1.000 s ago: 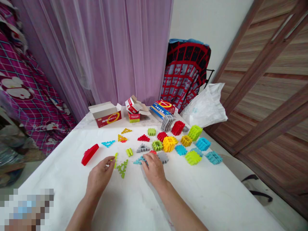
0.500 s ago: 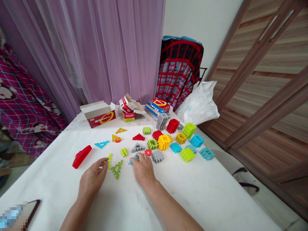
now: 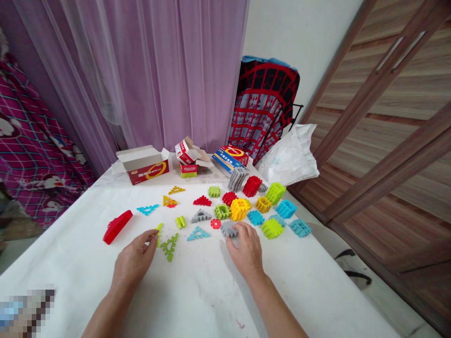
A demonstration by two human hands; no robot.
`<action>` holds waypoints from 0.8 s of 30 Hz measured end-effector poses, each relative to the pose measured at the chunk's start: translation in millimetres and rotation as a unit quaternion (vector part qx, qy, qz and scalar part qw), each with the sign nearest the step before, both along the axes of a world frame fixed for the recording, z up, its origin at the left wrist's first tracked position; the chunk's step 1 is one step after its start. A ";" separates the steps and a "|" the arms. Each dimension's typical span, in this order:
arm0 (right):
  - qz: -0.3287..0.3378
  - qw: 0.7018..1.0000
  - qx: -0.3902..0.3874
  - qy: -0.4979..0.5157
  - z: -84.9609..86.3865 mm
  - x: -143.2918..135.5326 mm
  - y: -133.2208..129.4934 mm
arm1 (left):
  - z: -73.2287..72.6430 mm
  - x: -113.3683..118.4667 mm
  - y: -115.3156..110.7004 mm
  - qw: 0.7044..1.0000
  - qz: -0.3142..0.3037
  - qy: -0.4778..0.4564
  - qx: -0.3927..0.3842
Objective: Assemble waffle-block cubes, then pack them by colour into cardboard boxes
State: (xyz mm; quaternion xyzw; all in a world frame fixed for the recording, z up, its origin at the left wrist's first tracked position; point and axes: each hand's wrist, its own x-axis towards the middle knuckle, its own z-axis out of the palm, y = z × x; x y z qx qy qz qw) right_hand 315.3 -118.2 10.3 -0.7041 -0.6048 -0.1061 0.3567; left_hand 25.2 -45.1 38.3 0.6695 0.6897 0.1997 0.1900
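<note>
My left hand rests over the left part of the table, fingertips pinched on a thin yellow-green toothed piece that is partly hidden behind them. Just right of it lies a green triangular piece. My right hand is at the near right corner of a grey square toothed piece, thumb and fingers apart; whether they press on it is hard to see. A blue triangular piece lies flat between my hands. A red round piece and a grey triangular piece are beyond it.
Stacked toothed pieces, such as a yellow stack and a red stack, stand to the right. A red curved object lies at left. Behind are an open red box, a blue box and a white bag.
My right hand has left the blue triangular piece, which now lies uncovered, and has moved right to the grey square piece. My left hand stays almost where it was.
</note>
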 end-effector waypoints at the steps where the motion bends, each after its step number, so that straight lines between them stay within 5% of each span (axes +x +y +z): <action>1: -0.020 1.000 -0.006 0.001 -2.3 7.8 -1.2 | -1.8 0.2 -0.1 1.000 -0.003 0.000 0.001; 24: -0.067 0.994 -0.084 -0.014 -21.0 11.0 6.3 | 3.6 2.6 -3.0 1.000 -0.017 0.018 0.001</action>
